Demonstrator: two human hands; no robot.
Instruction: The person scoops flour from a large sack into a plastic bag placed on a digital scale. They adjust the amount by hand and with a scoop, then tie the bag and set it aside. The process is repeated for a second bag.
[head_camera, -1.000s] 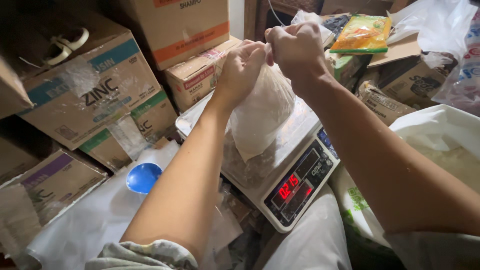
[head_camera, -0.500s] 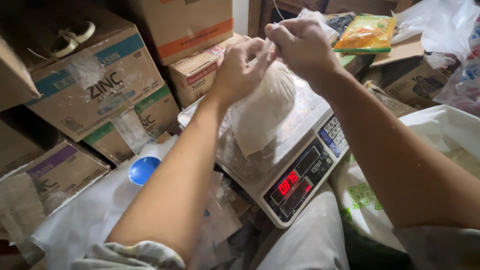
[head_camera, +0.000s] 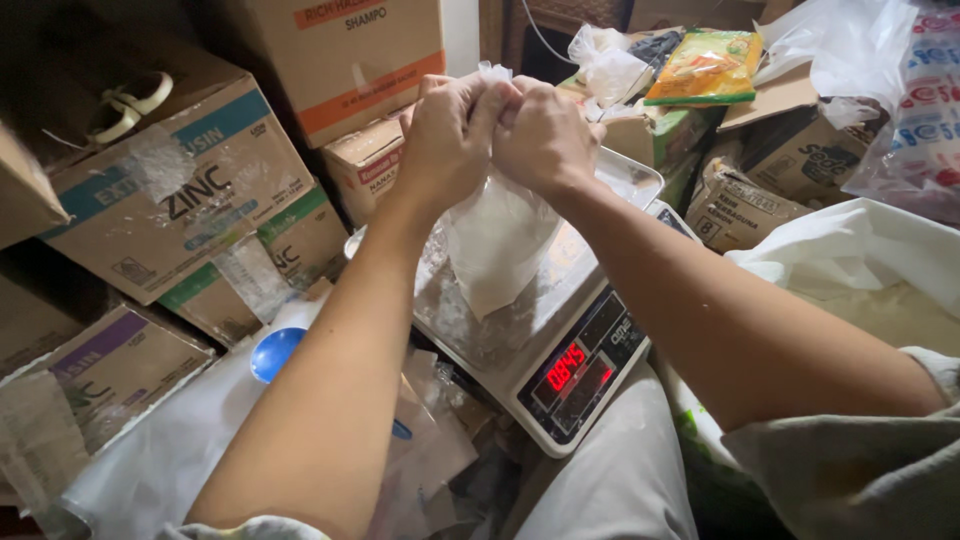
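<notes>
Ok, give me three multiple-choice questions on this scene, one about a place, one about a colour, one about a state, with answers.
1. Where is the clear plastic bag of white powder?
A. over the silver digital scale
B. inside a cardboard box
C. on the floor

2. What colour are the scale's lit digits?
A. green
B. red
C. blue

3. What are the left hand and right hand doing?
A. resting flat
B. both gripping the bag's top
C. holding a spoon

Answers: 1 A, the bag hangs right above the scale's tray. 2 B, the display glows red. 3 B, both hands close together on the bunched bag top.
</notes>
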